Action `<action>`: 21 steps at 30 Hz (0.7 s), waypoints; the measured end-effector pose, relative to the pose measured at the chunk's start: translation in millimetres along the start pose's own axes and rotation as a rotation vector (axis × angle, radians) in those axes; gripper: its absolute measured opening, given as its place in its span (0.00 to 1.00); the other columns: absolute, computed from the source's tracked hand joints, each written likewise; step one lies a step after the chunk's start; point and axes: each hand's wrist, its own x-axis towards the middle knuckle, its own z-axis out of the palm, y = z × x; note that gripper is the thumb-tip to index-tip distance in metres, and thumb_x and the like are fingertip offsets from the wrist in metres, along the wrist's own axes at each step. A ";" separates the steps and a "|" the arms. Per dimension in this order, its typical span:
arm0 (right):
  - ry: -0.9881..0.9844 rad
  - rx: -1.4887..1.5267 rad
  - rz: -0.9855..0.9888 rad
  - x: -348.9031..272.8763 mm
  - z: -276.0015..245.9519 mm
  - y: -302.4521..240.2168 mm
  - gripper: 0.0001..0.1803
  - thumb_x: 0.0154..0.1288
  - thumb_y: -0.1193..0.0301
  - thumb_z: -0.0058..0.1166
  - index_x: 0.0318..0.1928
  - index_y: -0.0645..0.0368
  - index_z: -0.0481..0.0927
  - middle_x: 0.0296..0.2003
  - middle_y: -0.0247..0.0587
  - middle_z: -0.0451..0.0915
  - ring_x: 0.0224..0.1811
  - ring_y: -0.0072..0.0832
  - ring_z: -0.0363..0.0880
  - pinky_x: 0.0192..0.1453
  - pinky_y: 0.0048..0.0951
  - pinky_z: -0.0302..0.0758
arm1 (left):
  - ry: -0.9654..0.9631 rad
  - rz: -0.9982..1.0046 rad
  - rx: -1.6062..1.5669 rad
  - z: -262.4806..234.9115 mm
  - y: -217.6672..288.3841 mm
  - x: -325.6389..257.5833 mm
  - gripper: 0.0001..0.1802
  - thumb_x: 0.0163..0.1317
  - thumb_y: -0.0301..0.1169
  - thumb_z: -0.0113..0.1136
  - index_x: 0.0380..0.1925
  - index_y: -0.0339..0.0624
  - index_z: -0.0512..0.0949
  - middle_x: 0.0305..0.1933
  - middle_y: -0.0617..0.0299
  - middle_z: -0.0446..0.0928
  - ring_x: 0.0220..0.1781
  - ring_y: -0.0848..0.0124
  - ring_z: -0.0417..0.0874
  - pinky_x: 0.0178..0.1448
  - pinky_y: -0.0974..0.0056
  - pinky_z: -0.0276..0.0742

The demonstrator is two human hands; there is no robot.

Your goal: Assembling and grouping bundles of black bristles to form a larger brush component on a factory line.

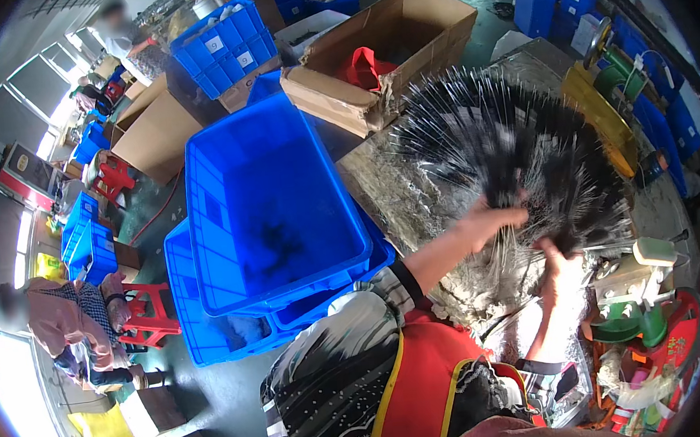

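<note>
A big bundle of long, thin black strands with pale shiny shafts, feather-like in look (458, 128), fans out over a worn, fibre-covered work surface (388, 182). My left hand (483, 223) is closed on the bundle's near middle, with its fingertips partly hidden among the strands. Lower and to the right, my right hand (561, 269) grips the bundle's near edge, thumb and fingers sunk into the dark tufts. Pale loose strands and fluff (486, 282) lie beneath and between both hands.
Left of the work surface, a blue plastic bin (281, 175) with some dark fluff rests on more blue bins. Behind stands an open cardboard box (341, 104) holding red cloth (367, 68). Green-and-metal equipment (633, 319) crowds the right. One person (79, 322) sits at far left.
</note>
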 end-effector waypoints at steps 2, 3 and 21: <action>0.185 0.170 -0.026 5.9 -13.7 -14.9 0.17 0.48 0.77 0.57 0.42 0.64 0.71 0.36 0.40 0.74 0.35 0.28 0.73 0.46 0.32 0.71 | 0.126 0.080 -0.217 -6.1 11.9 6.4 0.13 0.54 0.22 0.54 0.41 0.41 0.70 0.35 0.58 0.73 0.32 0.68 0.76 0.39 0.65 0.73; 0.252 0.229 -0.018 5.4 -16.8 -20.7 0.17 0.49 0.79 0.56 0.42 0.64 0.71 0.35 0.39 0.74 0.35 0.27 0.73 0.45 0.30 0.71 | 0.198 0.135 -0.325 -11.4 18.3 7.6 0.09 0.53 0.23 0.55 0.36 0.39 0.71 0.29 0.60 0.73 0.27 0.69 0.75 0.33 0.65 0.74; 0.069 0.140 0.213 -14.0 57.8 -20.6 0.11 0.48 0.69 0.61 0.30 0.61 0.74 0.18 0.31 0.72 0.13 0.16 0.64 0.15 0.17 0.62 | -0.032 0.151 -0.242 6.5 -35.7 -17.8 0.18 0.54 0.27 0.57 0.46 0.39 0.68 0.28 0.68 0.72 0.34 0.77 0.73 0.40 0.71 0.70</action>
